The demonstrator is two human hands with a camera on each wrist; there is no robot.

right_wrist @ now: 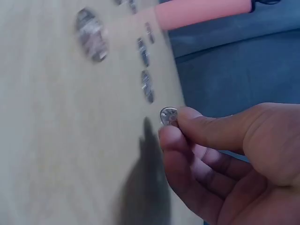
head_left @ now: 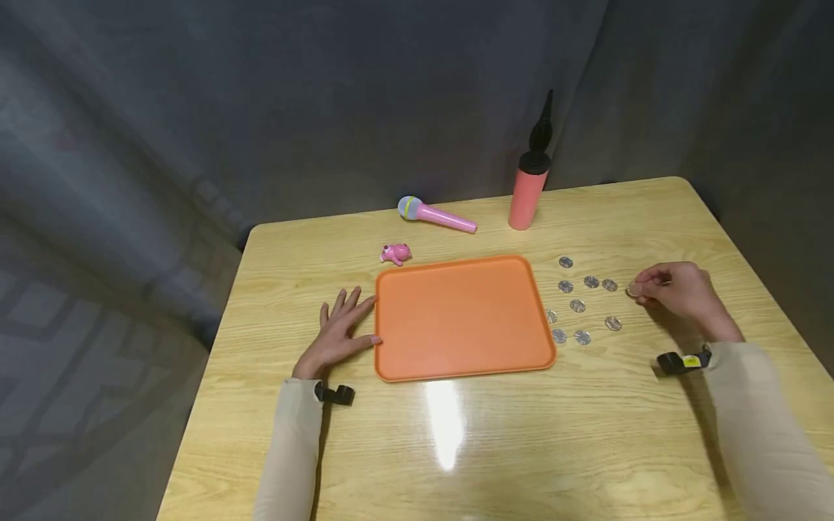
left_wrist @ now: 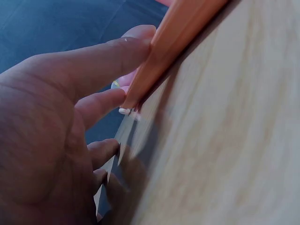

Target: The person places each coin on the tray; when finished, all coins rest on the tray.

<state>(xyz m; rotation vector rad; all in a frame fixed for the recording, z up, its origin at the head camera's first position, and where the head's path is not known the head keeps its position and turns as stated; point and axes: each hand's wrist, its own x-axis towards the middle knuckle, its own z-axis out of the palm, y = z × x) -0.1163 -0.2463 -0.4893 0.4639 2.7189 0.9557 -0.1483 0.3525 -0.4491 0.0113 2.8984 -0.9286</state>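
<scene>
Silver coin (right_wrist: 168, 116) pinched by right fingers (right_wrist: 187, 123) — left fingers (head_left: 345, 307) flat.

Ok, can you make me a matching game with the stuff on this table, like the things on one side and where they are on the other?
Things:
1. tray
2. toy microphone
3. coin
4. air pump

Places or states:
A. standing upright near the far edge of the table
B. pinched in the right hand
C. touched at its edge by the left hand
D. lying on its side beyond the tray

Pairs: 1-C, 2-D, 3-B, 4-A
</scene>
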